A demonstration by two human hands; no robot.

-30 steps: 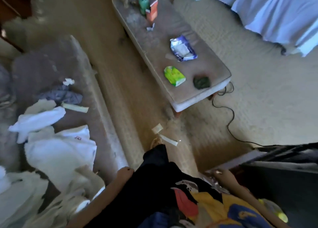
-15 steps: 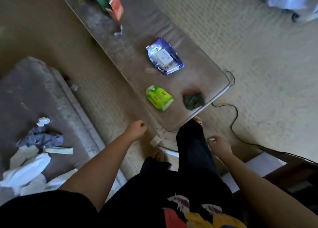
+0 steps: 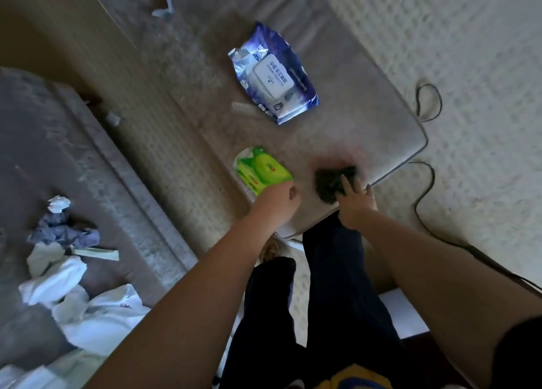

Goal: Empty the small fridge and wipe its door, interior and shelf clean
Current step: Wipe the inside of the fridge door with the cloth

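A dark crumpled cloth (image 3: 330, 178) lies near the front corner of a low padded table (image 3: 366, 118). My right hand (image 3: 356, 203) reaches onto it, with straight fingers touching its near edge. My left hand (image 3: 278, 199) hovers with curled fingers at the near edge of a green wipes pack (image 3: 261, 167) and holds nothing that I can see. A larger blue-and-white pack of alcohol wipes (image 3: 275, 74) lies further back on the table. The fridge is out of view.
A black cable (image 3: 425, 183) snakes over the carpet right of the table. A grey sofa (image 3: 44, 153) on the left carries white clothes (image 3: 73, 300) and crumpled tissue. A narrow strip of carpet separates sofa and table. My dark-trousered legs stand at the table's near end.
I have stepped up to the table and the view has dropped closer to it. Both hands came forward: the right onto the dark cloth, the left to the green pack.
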